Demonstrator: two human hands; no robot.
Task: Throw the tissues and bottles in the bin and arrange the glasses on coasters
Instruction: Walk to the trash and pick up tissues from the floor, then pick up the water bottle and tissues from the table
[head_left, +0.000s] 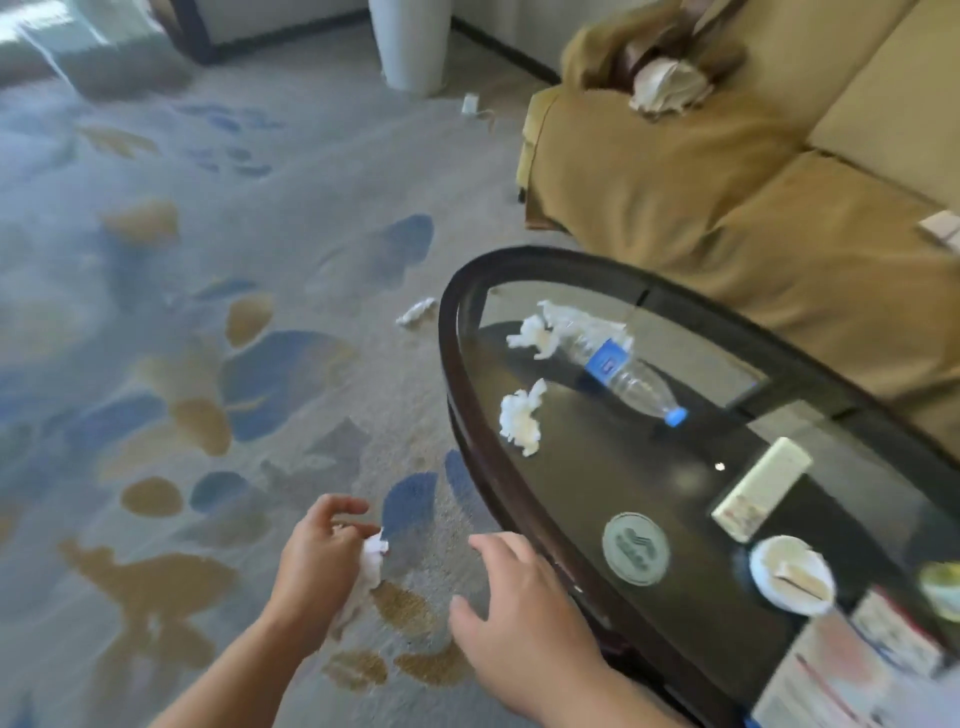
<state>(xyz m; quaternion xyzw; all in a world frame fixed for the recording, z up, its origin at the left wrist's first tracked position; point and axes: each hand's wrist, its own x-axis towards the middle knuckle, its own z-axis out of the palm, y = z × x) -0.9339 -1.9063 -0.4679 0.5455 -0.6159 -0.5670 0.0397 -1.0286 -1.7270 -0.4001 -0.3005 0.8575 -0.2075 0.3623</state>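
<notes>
Oval glass-topped coffee table (451, 364) at my right. On the glass lie a capped plastic water bottle (621, 371) on its side, a crumpled far tissue (532, 336) just beside its base, a near tissue (521, 421) by the rim, a white remote control (761, 488), a round coaster (636, 548) and a white dish (789, 574). The patterned carpet (208, 260) carries one floor tissue (417, 313).

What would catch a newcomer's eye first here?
A bottle lies on its side on the glass table, crumpled tissues beside it. A stray tissue lies on the patterned carpet past the table, and the left hand grips another wad.
</notes>
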